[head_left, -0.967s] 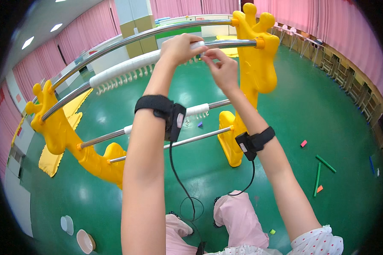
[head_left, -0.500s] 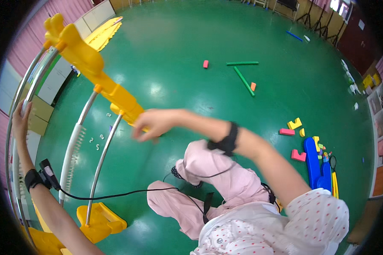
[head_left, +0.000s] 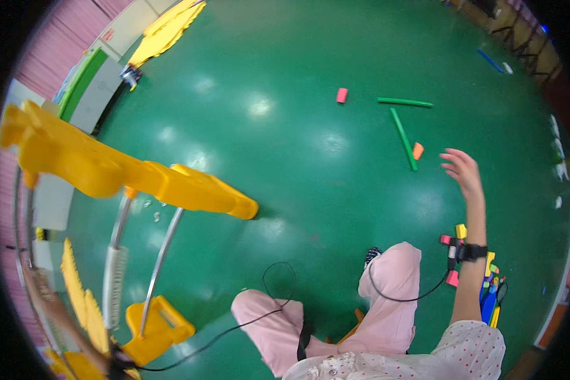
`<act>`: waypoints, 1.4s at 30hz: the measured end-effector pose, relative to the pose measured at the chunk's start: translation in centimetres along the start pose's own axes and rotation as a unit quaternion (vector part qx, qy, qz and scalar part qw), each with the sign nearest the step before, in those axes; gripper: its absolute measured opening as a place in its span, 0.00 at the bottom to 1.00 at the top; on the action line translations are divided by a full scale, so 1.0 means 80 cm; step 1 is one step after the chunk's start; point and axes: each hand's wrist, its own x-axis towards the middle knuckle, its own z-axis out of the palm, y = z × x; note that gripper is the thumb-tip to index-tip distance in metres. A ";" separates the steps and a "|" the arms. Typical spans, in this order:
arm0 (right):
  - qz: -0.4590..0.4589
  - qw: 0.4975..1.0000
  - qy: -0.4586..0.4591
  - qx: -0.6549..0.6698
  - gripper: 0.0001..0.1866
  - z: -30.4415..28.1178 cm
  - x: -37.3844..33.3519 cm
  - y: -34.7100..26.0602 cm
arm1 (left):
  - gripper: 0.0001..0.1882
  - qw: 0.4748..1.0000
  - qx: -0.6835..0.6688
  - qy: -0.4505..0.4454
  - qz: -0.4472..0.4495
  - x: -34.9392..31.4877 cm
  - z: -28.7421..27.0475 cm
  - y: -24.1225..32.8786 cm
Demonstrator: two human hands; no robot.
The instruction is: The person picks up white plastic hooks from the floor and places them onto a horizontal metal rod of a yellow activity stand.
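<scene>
At the left stands a tall rack with a thick yellow plastic side panel [head_left: 130, 171] and silver metal bars [head_left: 161, 256] between its panels. My left hand [head_left: 39, 285] is at an outer metal bar at the far left, its fingers closed round it, somewhat blurred. A white ribbed sleeve [head_left: 114, 278] covers part of one bar. The lower yellow panel [head_left: 155, 326] rests near the floor. My right hand [head_left: 463, 171] is raised on the right, fingers apart, holding nothing. Beyond it on the floor are an orange block [head_left: 418, 151] and a green stick [head_left: 403, 139].
Another green stick [head_left: 405, 102] and a red block [head_left: 342, 95] lie farther off. Several coloured blocks [head_left: 460, 231] and blue pieces [head_left: 488, 304] are near my right arm. Small white hooks [head_left: 156, 216] lie behind the rack. A black cable [head_left: 212, 345] runs across my legs.
My right hand has gone from beside the yellow panel out to the right, its fingers spread. The rack sits lower in view, while my left hand stays at its bar. My view has turned.
</scene>
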 end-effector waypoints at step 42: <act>-0.144 0.745 -0.453 -0.468 0.11 0.949 0.692 -0.803 | 0.17 0.376 -0.308 -0.332 -0.808 0.318 0.441 0.370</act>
